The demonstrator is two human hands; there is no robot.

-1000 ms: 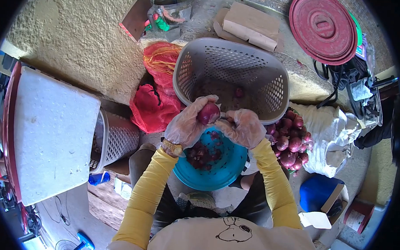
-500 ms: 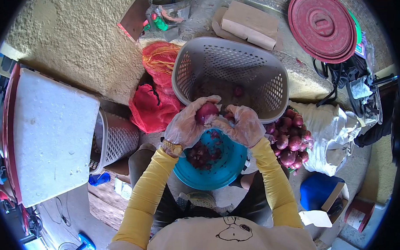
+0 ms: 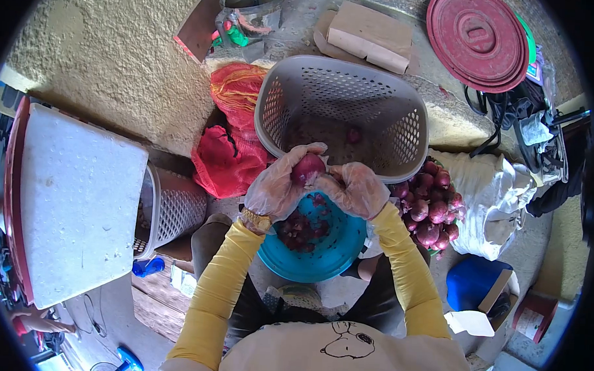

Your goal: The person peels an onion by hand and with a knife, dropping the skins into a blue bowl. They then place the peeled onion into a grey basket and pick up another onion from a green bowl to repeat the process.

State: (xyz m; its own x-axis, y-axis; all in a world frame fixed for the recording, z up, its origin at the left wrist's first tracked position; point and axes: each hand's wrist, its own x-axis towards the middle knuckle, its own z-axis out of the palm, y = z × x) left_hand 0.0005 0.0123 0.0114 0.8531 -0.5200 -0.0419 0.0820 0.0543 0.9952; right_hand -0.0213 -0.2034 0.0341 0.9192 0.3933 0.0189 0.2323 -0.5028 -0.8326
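My left hand point(image 3: 280, 185), in a clear plastic glove, is closed around a red onion point(image 3: 307, 169). Beside it my right hand point(image 3: 359, 189), gloved too, has its fingers curled in toward the onion. Something small and dark shows at the right fingertips; I cannot tell what it is. Below both hands sits a turquoise basin point(image 3: 340, 262) with dark red onion skins point(image 3: 302, 235) in it. Just beyond the hands stands a grey perforated basket point(image 3: 273, 129), with one red onion point(image 3: 354, 135) on its bottom.
Several red onions point(image 3: 430, 213) are heaped at the right, next to a white sack point(image 3: 489, 212). A red mesh bag point(image 3: 226, 166) leans left of the basket. At the left are a white foam board point(image 3: 80, 204) and another basket point(image 3: 182, 204). Another person's hand point(image 3: 47, 324) shows lower left.
My right fingers have shifted slightly, and the dark red bit between them shows less. The onion stays in my left hand. Another person's hand has appeared at the lower left.
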